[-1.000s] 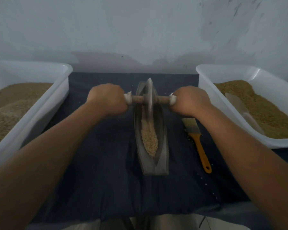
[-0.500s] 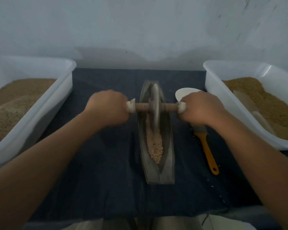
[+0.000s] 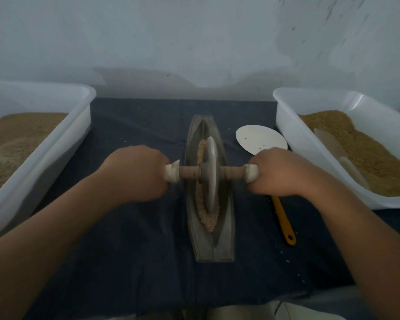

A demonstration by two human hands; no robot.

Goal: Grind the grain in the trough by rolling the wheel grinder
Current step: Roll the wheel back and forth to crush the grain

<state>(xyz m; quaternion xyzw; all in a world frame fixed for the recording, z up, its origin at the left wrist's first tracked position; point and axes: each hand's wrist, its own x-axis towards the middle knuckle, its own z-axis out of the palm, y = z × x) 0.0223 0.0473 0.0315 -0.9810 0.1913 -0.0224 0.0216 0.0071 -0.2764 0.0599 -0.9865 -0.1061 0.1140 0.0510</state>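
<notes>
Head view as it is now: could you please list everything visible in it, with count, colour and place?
trough: 1, grey, centre of the cloth, running away from the person.
wheel grinder: 1, grey disc on wooden axle, standing in the trough.
grain: 1 strip, tan, along the trough's groove.
cloth: 1, dark blue, under the trough.
left tub: 1, white, left edge, holds brown meal.
right tub: 1, white, right edge, holds brown meal and a pale scoop.
plate: 1, white, on the cloth between trough and right tub.
orange-handled tool: 1, right of the trough, head out of sight.
left hand: 1, grips the axle's left end.
right hand: 1, grips the axle's right end.
</notes>
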